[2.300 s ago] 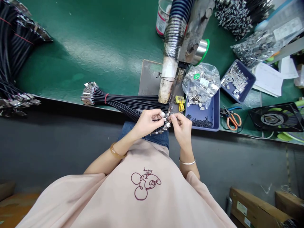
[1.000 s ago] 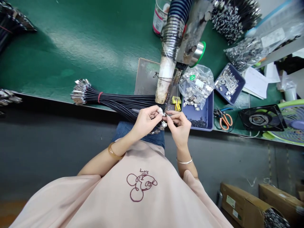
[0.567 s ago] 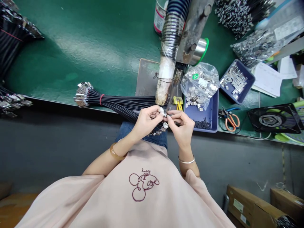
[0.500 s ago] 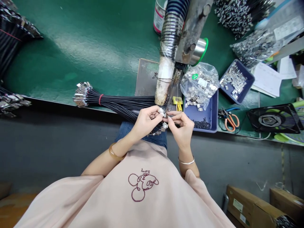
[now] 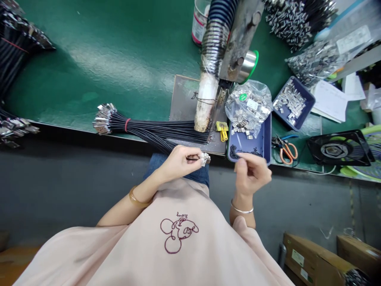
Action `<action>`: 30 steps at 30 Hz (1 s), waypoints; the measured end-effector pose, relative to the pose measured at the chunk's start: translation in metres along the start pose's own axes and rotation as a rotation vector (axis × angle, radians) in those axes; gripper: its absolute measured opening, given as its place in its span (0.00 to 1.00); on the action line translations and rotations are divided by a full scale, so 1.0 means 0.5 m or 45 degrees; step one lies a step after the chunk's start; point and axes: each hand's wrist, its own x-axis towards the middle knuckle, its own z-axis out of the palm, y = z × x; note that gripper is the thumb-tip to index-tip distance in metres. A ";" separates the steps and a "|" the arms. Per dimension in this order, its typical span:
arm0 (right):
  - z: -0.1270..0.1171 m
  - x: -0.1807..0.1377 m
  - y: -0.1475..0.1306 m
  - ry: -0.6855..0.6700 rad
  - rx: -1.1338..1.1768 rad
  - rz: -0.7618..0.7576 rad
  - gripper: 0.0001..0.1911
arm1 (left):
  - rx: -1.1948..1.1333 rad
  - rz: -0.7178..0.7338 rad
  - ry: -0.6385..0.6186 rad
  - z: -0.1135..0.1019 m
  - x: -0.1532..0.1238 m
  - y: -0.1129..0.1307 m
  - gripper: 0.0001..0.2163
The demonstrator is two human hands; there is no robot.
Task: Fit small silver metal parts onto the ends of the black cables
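My left hand (image 5: pixel 178 163) is closed around the near ends of a bundle of black cables (image 5: pixel 154 130), and a small metal connector (image 5: pixel 205 159) sticks out past its fingertips. The bundle lies across the green bench, bound with a red band, its far metal ends fanned out at the left. My right hand (image 5: pixel 251 172) hovers at the front edge of a blue tray (image 5: pixel 262 141). Its fingers are curled and blurred by motion, so I cannot tell whether it holds anything.
A corrugated hose and metal fixture (image 5: pixel 217 59) stand over a grey plate (image 5: pixel 184 99). A clear bag of metal shells (image 5: pixel 248 107) lies in the blue tray. Behind it sits a second blue tray (image 5: pixel 290 101). Orange-handled scissors (image 5: pixel 285 149), a black fan (image 5: pixel 336 149) and cardboard boxes (image 5: pixel 312 258) lie right.
My two hands were pinched together on the connector at the cable end. My right hand has since pulled away to the right toward the blue tray. My left hand keeps the cables.
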 end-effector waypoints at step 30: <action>-0.022 0.064 0.063 -0.006 -0.330 0.148 0.08 | 0.524 0.679 0.312 -0.019 0.026 -0.047 0.09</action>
